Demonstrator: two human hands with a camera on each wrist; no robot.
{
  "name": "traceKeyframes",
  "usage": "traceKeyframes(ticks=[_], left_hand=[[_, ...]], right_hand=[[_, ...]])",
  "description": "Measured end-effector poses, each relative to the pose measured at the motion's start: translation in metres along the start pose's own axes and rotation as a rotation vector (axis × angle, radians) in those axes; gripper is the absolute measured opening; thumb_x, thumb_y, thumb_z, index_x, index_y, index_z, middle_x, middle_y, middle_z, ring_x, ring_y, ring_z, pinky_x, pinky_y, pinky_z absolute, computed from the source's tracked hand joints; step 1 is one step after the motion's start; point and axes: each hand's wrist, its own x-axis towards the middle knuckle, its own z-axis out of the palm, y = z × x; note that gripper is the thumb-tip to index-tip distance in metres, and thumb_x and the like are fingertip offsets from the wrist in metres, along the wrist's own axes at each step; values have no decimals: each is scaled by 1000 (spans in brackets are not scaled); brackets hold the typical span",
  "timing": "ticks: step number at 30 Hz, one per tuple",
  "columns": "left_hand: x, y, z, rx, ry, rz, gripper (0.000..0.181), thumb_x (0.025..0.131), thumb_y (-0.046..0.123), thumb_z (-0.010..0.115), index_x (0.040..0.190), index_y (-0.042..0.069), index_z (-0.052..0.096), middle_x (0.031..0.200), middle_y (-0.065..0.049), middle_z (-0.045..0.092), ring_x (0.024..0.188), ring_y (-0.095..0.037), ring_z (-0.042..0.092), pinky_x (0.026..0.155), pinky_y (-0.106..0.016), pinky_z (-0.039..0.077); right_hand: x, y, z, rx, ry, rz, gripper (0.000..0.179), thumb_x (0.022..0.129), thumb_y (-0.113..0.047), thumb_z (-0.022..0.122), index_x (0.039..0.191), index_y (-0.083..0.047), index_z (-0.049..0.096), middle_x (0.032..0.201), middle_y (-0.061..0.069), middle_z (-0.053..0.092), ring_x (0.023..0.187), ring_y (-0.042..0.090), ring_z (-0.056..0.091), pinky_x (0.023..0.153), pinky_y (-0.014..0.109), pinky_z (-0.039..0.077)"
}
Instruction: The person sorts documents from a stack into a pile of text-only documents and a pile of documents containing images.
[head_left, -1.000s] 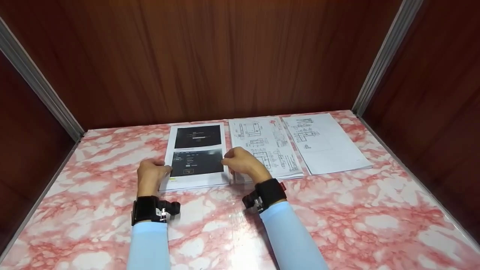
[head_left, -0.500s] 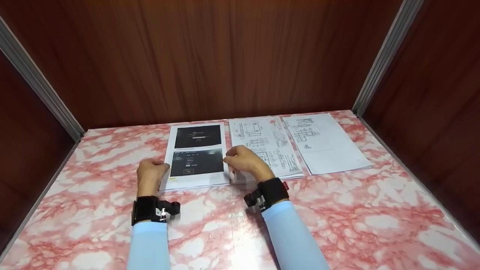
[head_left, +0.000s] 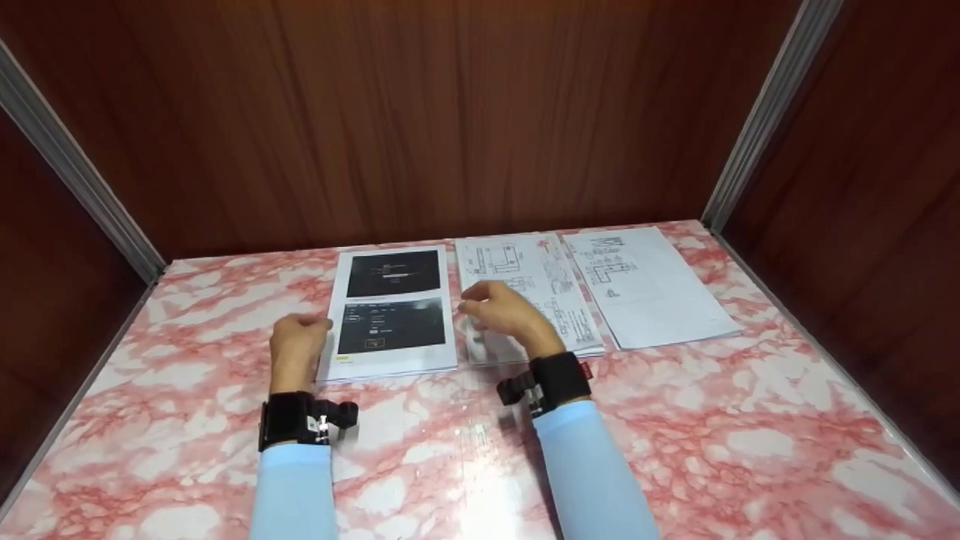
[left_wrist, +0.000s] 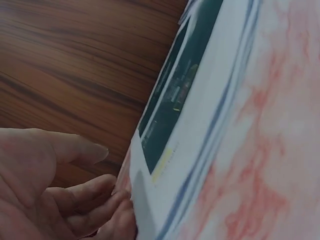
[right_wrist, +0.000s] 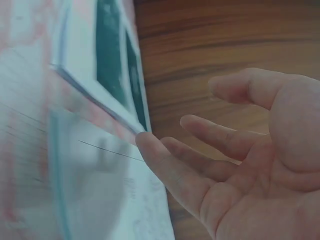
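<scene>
A stack of paper [head_left: 397,358] printed with two dark screenshots lies flat on the table. Beside its left edge is my left hand [head_left: 298,345]; the left wrist view shows its fingers [left_wrist: 95,200] loosely bent near the stack's edge, thumb apart, holding nothing. My right hand [head_left: 510,315] hovers over the middle stack of drawings [head_left: 566,285], hiding part of it. In the right wrist view, its fingers [right_wrist: 175,175] are spread and relaxed, with nothing between them and the thumb.
A third paper stack [head_left: 667,304] with a line drawing lies at the right, slightly turned. The pink marbled table [head_left: 720,427] meets brown wood-grain panels [head_left: 405,120] at the back and sides, with metal posts [head_left: 772,105] in the corners.
Both hands have come away from the screenshot stack's edges: the right moved to the right over the drawings, the left slightly to the left. The three stacks stay in place.
</scene>
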Motion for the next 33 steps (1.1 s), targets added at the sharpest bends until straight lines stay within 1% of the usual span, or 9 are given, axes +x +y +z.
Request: traceKeyframes(ticks=[4, 7, 10, 13, 16, 19, 24, 28, 33], left_hand=[[-8, 28, -5, -80, 114, 98, 41, 87, 24, 56, 124, 6, 54, 128, -15, 53, 116, -29, 49, 99, -40, 38], [-22, 62, 0, -184, 251, 292, 29, 86, 18, 58, 112, 5, 62, 116, -13, 61, 106, -26, 55, 93, -35, 42], [-46, 99, 17, -293, 326, 497, 16, 84, 12, 62, 98, 7, 67, 100, -8, 66, 93, -18, 58, 83, -29, 44], [-75, 128, 47, -390, 313, 653, 9, 84, 10, 62, 91, 10, 67, 92, -3, 66, 89, -12, 58, 81, -27, 43], [-100, 148, 89, -459, 232, 710, 7, 85, 12, 62, 90, 14, 66, 90, 2, 65, 92, -8, 57, 84, -26, 43], [-119, 159, 137, -499, 159, 703, 6, 84, 12, 63, 89, 14, 65, 88, 4, 63, 88, -6, 57, 81, -25, 46], [-144, 154, 216, -457, -10, 629, 11, 83, 11, 62, 92, 16, 65, 88, 2, 64, 83, -8, 58, 69, -23, 49], [-162, 140, 265, -296, -227, 553, 24, 83, 15, 62, 106, 21, 65, 105, 4, 66, 101, -12, 59, 84, -26, 48], [-172, 129, 298, -85, -380, 585, 40, 84, 23, 59, 124, 17, 58, 116, -3, 64, 109, -17, 58, 99, -28, 42]], right_hand=[[-13, 0, -35, 118, 34, -65, 41, 88, -22, 57, 123, -2, 53, 123, 12, 57, 112, 29, 56, 90, 40, 50], [-31, 5, -76, 126, 113, -120, 35, 89, -21, 56, 120, -4, 56, 116, 13, 61, 108, 29, 58, 88, 39, 51], [-54, 13, -122, 73, 252, -170, 30, 91, -21, 55, 114, -3, 60, 103, 13, 65, 96, 25, 63, 80, 34, 53], [-79, 24, -164, -16, 435, -161, 27, 91, -24, 55, 109, -5, 63, 89, 5, 67, 83, 17, 64, 73, 29, 53], [-101, 38, -200, -48, 626, -118, 25, 91, -27, 56, 106, -8, 64, 81, -3, 65, 73, 9, 61, 65, 24, 51], [-117, 53, -226, -55, 793, -58, 26, 90, -31, 56, 105, -11, 64, 82, -7, 63, 73, 7, 59, 63, 20, 48], [-118, 86, -242, -122, 993, 25, 23, 87, -31, 57, 99, -12, 64, 80, -10, 59, 77, 6, 52, 69, 18, 40], [-111, 118, -243, -177, 926, 171, 29, 86, -30, 54, 106, -11, 63, 96, -1, 60, 89, 12, 51, 75, 22, 38], [-109, 147, -239, -181, 733, 300, 43, 88, -28, 51, 123, -2, 53, 125, 19, 53, 112, 31, 49, 91, 40, 40]])
